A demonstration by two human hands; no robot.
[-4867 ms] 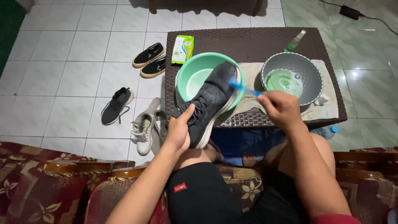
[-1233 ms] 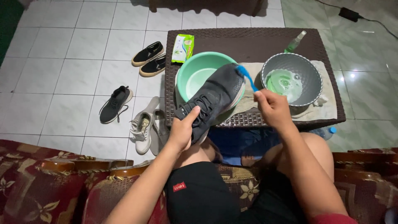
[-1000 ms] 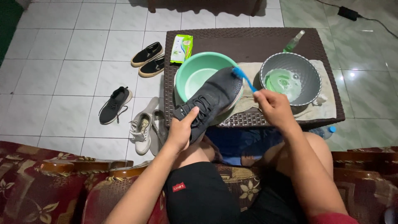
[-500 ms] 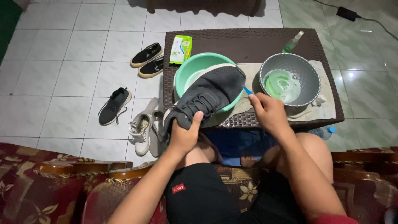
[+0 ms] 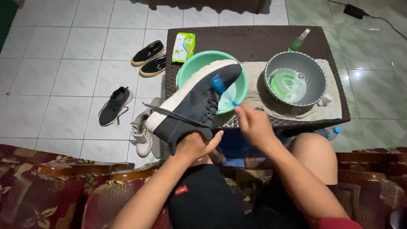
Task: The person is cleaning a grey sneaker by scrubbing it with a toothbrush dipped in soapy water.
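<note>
My left hand [image 5: 196,145] grips a dark grey sneaker [image 5: 193,101] with a white sole by its heel end, tilted on its side over the green basin [image 5: 238,87]. My right hand [image 5: 253,124] holds a blue toothbrush [image 5: 223,90], its head pressed against the shoe's upper near the laces. One loose lace hangs out to the left. I sit on a patterned sofa with my knees against the low table.
A dark wicker table [image 5: 263,42] carries a grey metal bowl [image 5: 316,76] of soapy green water on a towel [image 5: 333,108], a green wipes pack [image 5: 184,46] and a spray bottle [image 5: 299,40]. Several other shoes [image 5: 148,58] lie on the tiled floor at left.
The sneaker has been turned onto its side, its white sole now facing left. The toothbrush has come down from the toe tip onto the upper near the laces.
</note>
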